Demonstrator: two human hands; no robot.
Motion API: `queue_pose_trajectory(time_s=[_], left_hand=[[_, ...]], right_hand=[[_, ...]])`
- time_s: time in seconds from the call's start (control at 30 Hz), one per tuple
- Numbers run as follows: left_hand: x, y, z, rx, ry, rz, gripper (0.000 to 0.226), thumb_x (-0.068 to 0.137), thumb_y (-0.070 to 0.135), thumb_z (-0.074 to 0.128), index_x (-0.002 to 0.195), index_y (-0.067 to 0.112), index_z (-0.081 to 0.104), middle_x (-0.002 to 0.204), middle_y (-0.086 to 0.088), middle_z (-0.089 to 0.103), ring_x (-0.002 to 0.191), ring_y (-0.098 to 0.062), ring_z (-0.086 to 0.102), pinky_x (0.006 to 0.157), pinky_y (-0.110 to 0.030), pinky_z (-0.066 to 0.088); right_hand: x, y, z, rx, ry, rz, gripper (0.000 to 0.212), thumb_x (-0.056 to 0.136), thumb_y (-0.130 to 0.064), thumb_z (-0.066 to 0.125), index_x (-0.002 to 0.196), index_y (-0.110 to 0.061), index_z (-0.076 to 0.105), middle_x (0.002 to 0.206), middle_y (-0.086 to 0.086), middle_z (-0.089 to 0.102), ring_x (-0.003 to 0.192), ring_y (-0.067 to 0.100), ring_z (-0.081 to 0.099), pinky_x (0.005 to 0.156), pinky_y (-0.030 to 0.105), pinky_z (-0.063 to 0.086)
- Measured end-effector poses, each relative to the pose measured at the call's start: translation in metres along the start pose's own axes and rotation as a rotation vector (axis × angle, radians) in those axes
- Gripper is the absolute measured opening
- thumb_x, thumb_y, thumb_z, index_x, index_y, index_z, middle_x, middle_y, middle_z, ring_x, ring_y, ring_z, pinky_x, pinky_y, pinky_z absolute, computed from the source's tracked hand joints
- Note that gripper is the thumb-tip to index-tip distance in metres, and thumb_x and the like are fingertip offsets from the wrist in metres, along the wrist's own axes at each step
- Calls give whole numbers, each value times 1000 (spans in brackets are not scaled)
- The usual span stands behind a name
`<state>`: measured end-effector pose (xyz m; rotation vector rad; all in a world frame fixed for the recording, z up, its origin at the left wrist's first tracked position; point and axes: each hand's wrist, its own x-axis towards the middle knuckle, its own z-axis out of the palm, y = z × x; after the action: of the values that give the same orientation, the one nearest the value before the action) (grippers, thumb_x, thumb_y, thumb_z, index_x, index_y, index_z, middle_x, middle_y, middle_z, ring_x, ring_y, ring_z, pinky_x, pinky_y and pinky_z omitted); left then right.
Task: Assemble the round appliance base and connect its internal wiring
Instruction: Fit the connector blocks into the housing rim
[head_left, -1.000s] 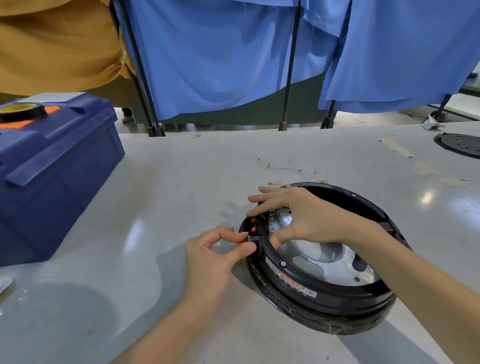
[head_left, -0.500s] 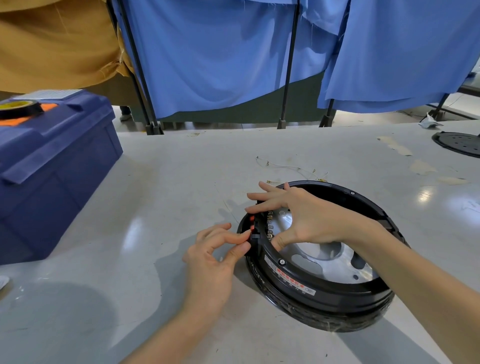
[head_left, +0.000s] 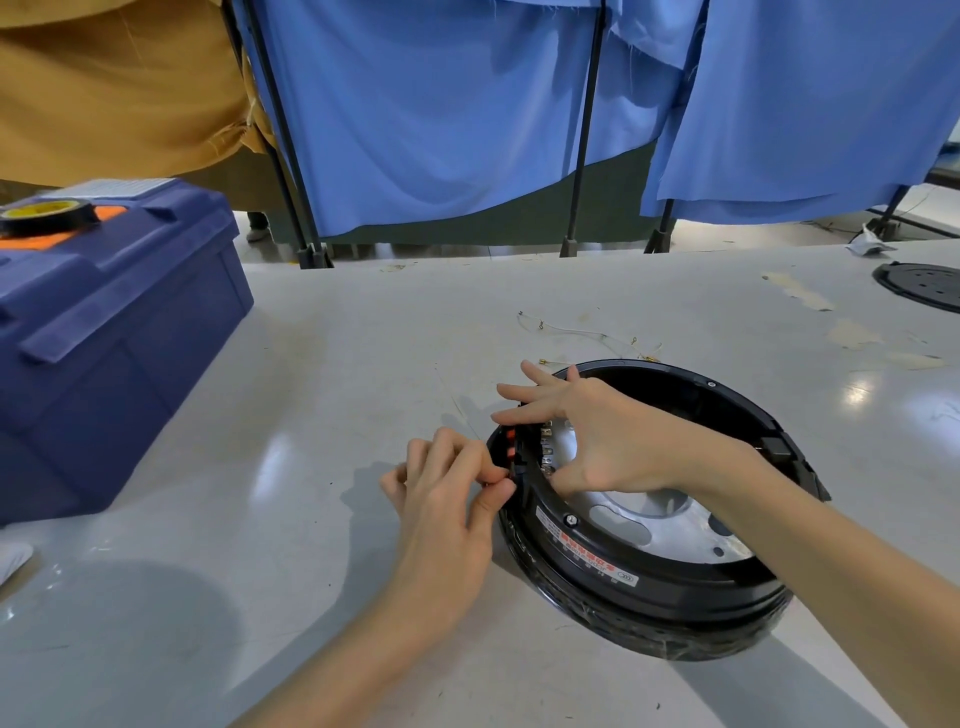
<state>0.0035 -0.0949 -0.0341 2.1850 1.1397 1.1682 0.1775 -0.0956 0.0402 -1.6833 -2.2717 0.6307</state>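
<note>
The base (head_left: 649, 592), at centre right of the frame on the table (head_left: 311, 597), is best kept flat and steadied while the block (head_left: 510, 448) on its left rim is pressed squarely home, not twisted against the terminals (head_left: 546, 453) just inside. The right hand (head_left: 597, 441) is spread over the rim, fingers straight, thumb down inside the ring; nothing is gripped. The left hand (head_left: 447, 504) is curled, and the block's lower end appears to be pinched between thumb and fingertips. The base is seen as a black ring with a labelled near wall and a silvery plate (head_left: 654, 519) within. The block is marked orange, and thin wires (head_left: 587, 332) are left just beyond.
</note>
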Motion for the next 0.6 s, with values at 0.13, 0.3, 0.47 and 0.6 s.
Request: queue_pose_trajectory(time_s=[0.13,0.3,0.47,0.6], left_hand=[[4,4,2,-42,-31,4,20,78,10,56,74,25,43,81,17,42,87,-5,37,86,-18,21],[8,-5,-6,58,-77,99,20,85,15,57,76,28,44,79,19,42,83,-6,41,82,-29,24],[9,-9,-11,250,-36,251,15,91,23,53,77,20,58,79,14,49,80,-13,43,77,-39,27],[12,-8,-12,503,-2,395,20,92,22,45,79,18,61,77,6,52,73,-23,51,72,-38,28]], right_hand=[[4,-2,2,-52,-16,2,76,73,1,60,145,-20,45,160,1,23,150,14,-3,119,52,-11],[1,4,-2,52,-71,-46,75,73,-2,70,142,-26,49,159,-5,27,149,5,-2,119,42,-12],[-11,20,-22,369,34,-4,77,62,-19,90,132,-33,59,153,-16,37,140,-11,21,122,33,16],[-8,18,-13,163,-9,40,103,54,-41,91,145,-32,42,157,-19,25,145,-8,3,119,31,3]])
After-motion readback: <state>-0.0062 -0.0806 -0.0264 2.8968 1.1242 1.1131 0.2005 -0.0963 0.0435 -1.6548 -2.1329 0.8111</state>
